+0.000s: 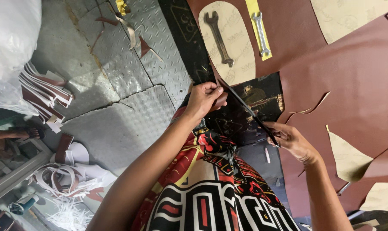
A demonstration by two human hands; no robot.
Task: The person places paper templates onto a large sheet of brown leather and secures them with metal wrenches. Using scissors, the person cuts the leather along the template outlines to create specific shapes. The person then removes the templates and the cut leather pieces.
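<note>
On the left we see our left hand (204,97) clenched on one end of a thin dark strip (247,110) of brown leather. The strip's long axis runs diagonally down and rightward to our right hand (290,139), which pinches the other end, so it lies taut between both hands, over the black cutting board (262,96), beside the large reddish-brown leather sheet (356,85).

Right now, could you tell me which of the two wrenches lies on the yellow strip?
The shiny silver wrench lies on the yellow strip. The other, a dark rusty wrench, rests on the oval tan pattern to its left.
</note>
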